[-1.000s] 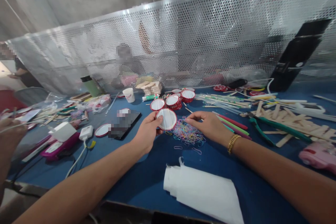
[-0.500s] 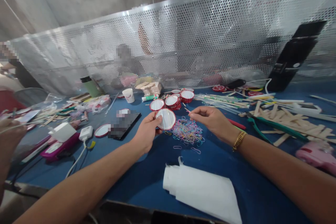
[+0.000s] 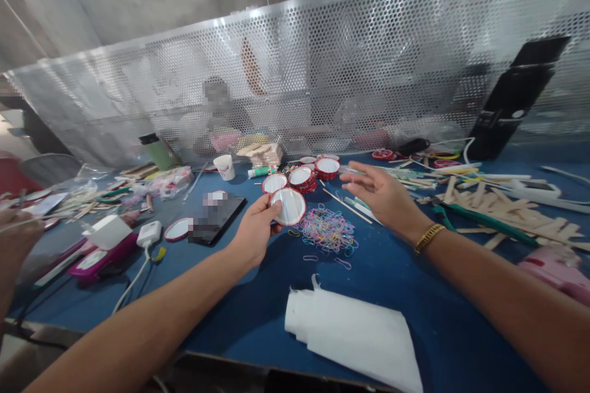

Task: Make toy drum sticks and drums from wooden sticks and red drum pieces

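My left hand (image 3: 257, 227) pinches a round disc (image 3: 288, 206) with a pale shiny face and a red rim, thumb on top. A pile of small, colourful wire-like loops (image 3: 328, 231) lies on the table just right of and below the disc. My right hand (image 3: 380, 199), with a gold bracelet at the wrist, hovers to the right with fingers apart. Near its fingertips is a slight pale blur I cannot make out. A thin stick (image 3: 346, 206) lies on the table between that hand and the loops. Behind the disc are stacks of similar red-rimmed discs (image 3: 302, 178).
Rolled white cloth (image 3: 353, 334) lies in front on the blue table (image 3: 244, 319). Green-handled pliers (image 3: 488, 225) and wooden sticks (image 3: 520, 209) are right. A phone (image 3: 224, 218), white charger (image 3: 108, 231) and paper cup (image 3: 224, 167) are left. Perforated metal (image 3: 286, 73) stands behind. Another person's hand (image 3: 18, 236) shows far left.
My right hand has moved up and right, its pinch opening into spread fingers. The thin pinkish piece it pinched is no longer seen there. My left hand keeps the disc nearly in place.
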### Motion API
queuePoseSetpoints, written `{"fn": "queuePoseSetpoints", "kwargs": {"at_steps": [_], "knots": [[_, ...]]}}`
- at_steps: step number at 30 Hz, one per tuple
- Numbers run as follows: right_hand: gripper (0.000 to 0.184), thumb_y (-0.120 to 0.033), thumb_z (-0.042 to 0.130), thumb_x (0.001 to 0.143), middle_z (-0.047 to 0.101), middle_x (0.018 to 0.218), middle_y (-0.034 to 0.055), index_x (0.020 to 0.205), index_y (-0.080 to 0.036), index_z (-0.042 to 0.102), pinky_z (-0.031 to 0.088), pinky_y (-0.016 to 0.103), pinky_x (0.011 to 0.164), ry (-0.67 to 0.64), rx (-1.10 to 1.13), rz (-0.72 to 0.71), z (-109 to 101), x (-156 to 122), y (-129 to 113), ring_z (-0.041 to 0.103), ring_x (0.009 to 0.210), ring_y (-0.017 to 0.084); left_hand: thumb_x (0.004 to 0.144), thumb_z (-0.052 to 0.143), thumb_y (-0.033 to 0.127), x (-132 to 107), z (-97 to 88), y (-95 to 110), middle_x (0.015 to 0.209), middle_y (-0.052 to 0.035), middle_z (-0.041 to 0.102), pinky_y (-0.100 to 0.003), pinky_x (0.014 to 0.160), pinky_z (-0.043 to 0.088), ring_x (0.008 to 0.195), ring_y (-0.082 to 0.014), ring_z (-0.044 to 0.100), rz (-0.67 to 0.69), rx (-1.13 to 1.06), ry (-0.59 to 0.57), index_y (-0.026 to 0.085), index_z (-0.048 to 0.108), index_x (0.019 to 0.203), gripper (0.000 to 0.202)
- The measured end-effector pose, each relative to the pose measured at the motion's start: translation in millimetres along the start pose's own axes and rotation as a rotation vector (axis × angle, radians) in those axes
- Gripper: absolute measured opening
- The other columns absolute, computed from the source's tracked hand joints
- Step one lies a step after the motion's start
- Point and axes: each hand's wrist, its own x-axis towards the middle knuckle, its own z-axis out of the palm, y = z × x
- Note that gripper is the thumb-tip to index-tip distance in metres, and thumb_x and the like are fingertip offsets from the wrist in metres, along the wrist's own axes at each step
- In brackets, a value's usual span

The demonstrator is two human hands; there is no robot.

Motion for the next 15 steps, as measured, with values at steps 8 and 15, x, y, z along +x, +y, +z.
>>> {"fn": "queuePoseSetpoints", "kwargs": {"at_steps": [8, 15], "knots": [[0.049, -0.023, 0.052, 0.089, 0.071, 0.117, 0.0083, 0.138, -0.019, 0.054, 0.052, 0.043, 0.097, -0.106, -0.524, -0.144, 5.3, -6.6, 3.7, 0.068, 0.103, 0.022, 0.076, 0.067, 0.024, 1.3, -0.7, 0.1, 0.076, 0.0001, 0.058, -0.019, 0.052, 0.035, 0.06, -0.0083, 0.045, -0.003, -0.013, 0.008, 0.017, 0.066, 0.088, 0.014], [0.043, -0.018, 0.039, 0.092, 0.073, 0.117, 0.0083, 0.13, -0.019, 0.061, 0.051, 0.04, 0.099, -0.258, -0.646, -0.182, 15.8, -11.3, 12.3, 0.067, 0.11, 0.022, 0.076, 0.068, 0.023, 1.2, 0.4, 1.0, 0.073, 0.0002, 0.058, -0.02, 0.051, 0.034, 0.058, -0.0084, 0.045, -0.006, -0.021, 0.011, 0.017, 0.066, 0.083, 0.01]]}}
